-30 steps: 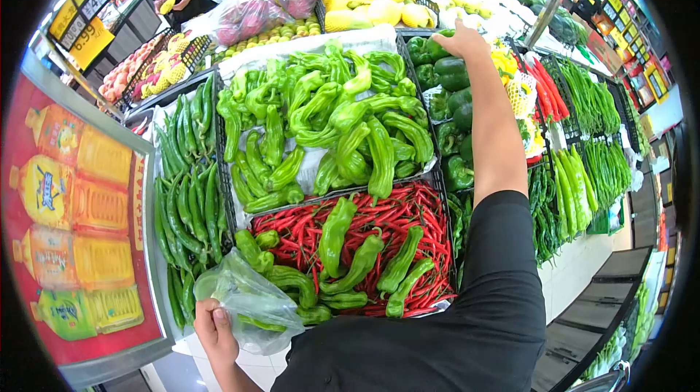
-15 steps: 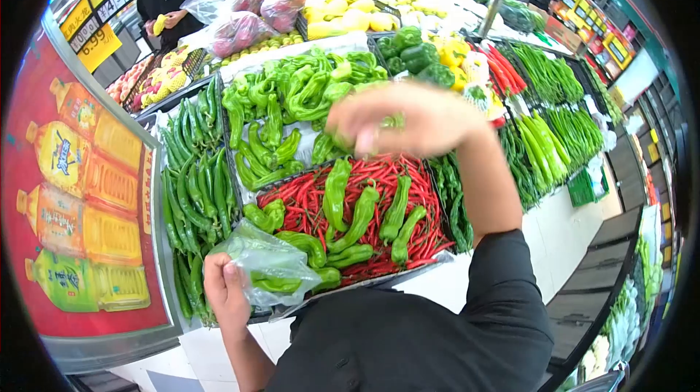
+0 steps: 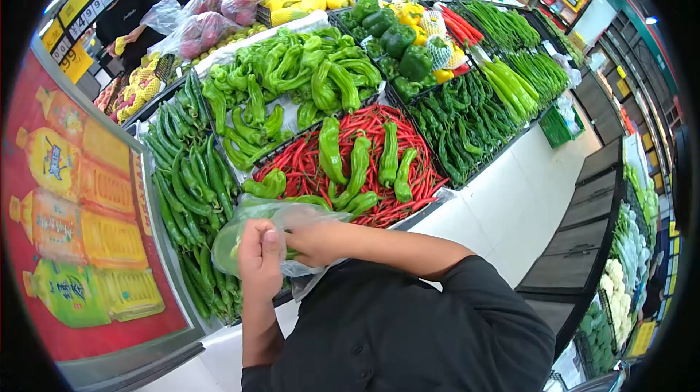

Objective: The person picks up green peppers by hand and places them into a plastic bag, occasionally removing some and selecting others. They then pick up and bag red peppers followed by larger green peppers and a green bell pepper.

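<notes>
My left hand (image 3: 260,250) is closed on the rim of a clear plastic bag (image 3: 237,228), over the near edge of the pepper display. My right hand (image 3: 319,240) is curled at the bag's mouth, partly behind the film. A bit of green shows beneath its fingers, but what they hold is hidden. Just beyond lie several long green peppers (image 3: 357,167) on top of a crate of red chillies (image 3: 292,161). Behind these is a heap of wrinkled green peppers (image 3: 284,64).
Slim green chillies (image 3: 193,180) fill the left side, beside a drinks poster panel (image 3: 164,297). Dark green peppers (image 3: 456,126) and bell peppers (image 3: 415,64) lie to the right. A green basket (image 3: 560,126) stands on the floor. Another person's hand (image 3: 135,35) is at the far left.
My right hand has come back from above the green pepper heap to the bag at my left hand. The bag has been lifted slightly, and the view has shifted.
</notes>
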Motion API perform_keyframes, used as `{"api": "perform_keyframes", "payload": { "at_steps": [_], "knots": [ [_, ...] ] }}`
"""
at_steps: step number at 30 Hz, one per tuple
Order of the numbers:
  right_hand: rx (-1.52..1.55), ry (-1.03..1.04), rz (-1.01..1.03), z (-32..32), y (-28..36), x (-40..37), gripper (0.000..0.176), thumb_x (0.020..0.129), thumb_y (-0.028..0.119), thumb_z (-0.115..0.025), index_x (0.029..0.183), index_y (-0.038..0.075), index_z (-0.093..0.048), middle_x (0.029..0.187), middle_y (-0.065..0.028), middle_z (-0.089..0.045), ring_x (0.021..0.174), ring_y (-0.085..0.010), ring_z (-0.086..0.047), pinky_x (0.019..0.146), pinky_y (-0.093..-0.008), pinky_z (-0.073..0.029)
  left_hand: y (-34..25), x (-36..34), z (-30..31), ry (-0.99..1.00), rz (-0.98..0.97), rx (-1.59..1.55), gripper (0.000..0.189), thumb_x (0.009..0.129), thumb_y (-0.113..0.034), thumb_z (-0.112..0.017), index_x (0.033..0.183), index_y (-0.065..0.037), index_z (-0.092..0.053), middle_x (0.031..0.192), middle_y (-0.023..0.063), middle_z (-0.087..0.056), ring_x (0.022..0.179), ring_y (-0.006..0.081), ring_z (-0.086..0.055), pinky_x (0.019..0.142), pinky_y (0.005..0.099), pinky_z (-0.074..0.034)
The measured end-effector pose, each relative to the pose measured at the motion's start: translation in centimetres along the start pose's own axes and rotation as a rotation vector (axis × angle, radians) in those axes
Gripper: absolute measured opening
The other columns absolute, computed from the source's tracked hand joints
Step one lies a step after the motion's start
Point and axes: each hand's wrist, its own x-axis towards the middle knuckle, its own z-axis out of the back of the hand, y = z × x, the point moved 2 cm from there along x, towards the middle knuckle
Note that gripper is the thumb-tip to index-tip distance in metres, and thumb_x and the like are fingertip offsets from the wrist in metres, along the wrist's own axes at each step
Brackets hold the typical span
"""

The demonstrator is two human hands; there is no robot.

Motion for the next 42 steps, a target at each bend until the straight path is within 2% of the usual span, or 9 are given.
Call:
{"api": "perform_keyframes", "payload": {
  "at_steps": [6, 10, 14, 20, 23, 29, 34, 39, 42],
  "knots": [
    [-0.243, -0.300, 0.029, -0.9, -0.9, -0.1, 0.083, 0.064, 0.023, -0.086, 0.137, 0.006, -0.050, 0.130, -0.0211, -0.056, 0.123, -0.0405, -0.053, 0.101, -0.0501, -0.045, 0.2, -0.7, 1.4, 0.059, -0.073, 0.167, 0.021, 0.106, -0.024, -0.053, 0.095, -0.006, -0.051, 0.071, -0.0040, -0.043, 0.062, 0.0043, -0.040, 0.055, 0.0220, -0.034],
    [-0.361, -0.157, -0.198, -2.0, -0.4, 0.9, 0.089, 0.064, 0.019, -0.083, 0.144, 0.008, -0.045, 0.133, -0.0184, -0.055, 0.124, -0.0410, -0.052, 0.097, -0.0521, -0.049, 0.3, -1.5, 1.6, 0.146, -0.159, 0.269, 0.019, 0.105, -0.021, -0.054, 0.097, -0.004, -0.053, 0.073, -0.0025, -0.047, 0.065, 0.0041, -0.042, 0.056, 0.0219, -0.034],
    [-0.357, -0.285, -0.108, -2.5, -0.9, 1.4, 0.089, 0.067, 0.016, -0.078, 0.148, 0.007, -0.043, 0.133, -0.0178, -0.056, 0.122, -0.0420, -0.054, 0.100, -0.0488, -0.049, -0.5, -2.4, 2.8, 0.217, -0.006, 0.181, 0.016, 0.101, -0.017, -0.061, 0.101, -0.004, -0.052, 0.077, -0.0016, -0.051, 0.067, 0.0050, -0.044, 0.060, 0.0231, -0.037],
    [-0.247, -0.162, -0.120, 0.6, 1.1, 1.9, 0.088, 0.068, 0.024, -0.079, 0.147, 0.005, -0.044, 0.128, -0.0233, -0.060, 0.116, -0.0393, -0.059, 0.099, -0.0437, -0.050, -1.0, -3.0, 4.9, 0.326, -0.067, 0.305, 0.059, 0.081, -0.033, -0.082, 0.120, -0.003, -0.051, 0.090, 0.0044, -0.056, 0.079, 0.0124, -0.052, 0.073, 0.0280, -0.045],
    [-0.281, -0.150, -0.106, 1.1, 1.0, 2.1, 0.086, 0.069, 0.027, -0.078, 0.146, 0.005, -0.046, 0.125, -0.0240, -0.061, 0.115, -0.0396, -0.060, 0.098, -0.0444, -0.050, -1.2, -3.1, 5.6, 0.361, -0.171, 0.488, 0.084, 0.069, -0.047, -0.089, 0.129, -0.003, -0.050, 0.110, 0.0126, -0.056, 0.100, 0.0254, -0.057, 0.090, 0.0372, -0.047],
    [-0.071, -0.242, 0.027, 3.9, 3.3, 0.7, 0.066, 0.069, 0.024, -0.073, 0.131, 0.008, -0.061, 0.125, -0.0251, -0.061, 0.114, -0.0409, -0.060, 0.099, -0.0441, -0.049, -0.4, -3.6, 8.9, 0.151, -0.235, 0.953, 0.110, 0.057, -0.057, -0.088, 0.144, -0.006, -0.043, 0.146, 0.0160, -0.043, 0.136, 0.0384, -0.040, 0.113, 0.0483, -0.030],
    [-0.004, -0.319, 0.042, 5.8, 3.9, -1.7, 0.061, 0.071, 0.024, -0.070, 0.129, 0.008, -0.064, 0.123, -0.0224, -0.064, 0.116, -0.0381, -0.060, 0.101, -0.0443, -0.048, 0.7, -4.4, 11.3, 0.067, -0.105, 0.957, 0.100, 0.062, -0.021, -0.089, 0.149, -0.008, -0.039, 0.148, 0.0159, -0.044, 0.136, 0.0367, -0.043, 0.113, 0.0473, -0.031],
    [0.228, -0.148, -0.078, 9.3, 6.9, -3.6, 0.060, 0.072, 0.022, -0.072, 0.130, 0.006, -0.065, 0.122, -0.0209, -0.066, 0.118, -0.0361, -0.061, 0.100, -0.0419, -0.048, 3.4, -4.6, 12.5, 0.043, -0.124, 0.796, 0.082, 0.070, -0.009, -0.078, 0.144, -0.008, -0.044, 0.136, 0.0180, -0.054, 0.123, 0.0406, -0.053, 0.103, 0.0460, -0.041],
    [0.159, -0.258, 0.105, 11.5, 7.9, -5.7, 0.057, 0.072, 0.020, -0.074, 0.126, 0.004, -0.067, 0.117, -0.0179, -0.069, 0.105, -0.0341, -0.066, 0.094, -0.0423, -0.050, 3.0, -4.9, 12.7, 0.016, -0.129, 0.761, 0.075, 0.072, -0.010, -0.076, 0.141, -0.007, -0.048, 0.132, 0.0181, -0.056, 0.119, 0.0413, -0.055, 0.100, 0.0450, -0.043]
  ]
}}
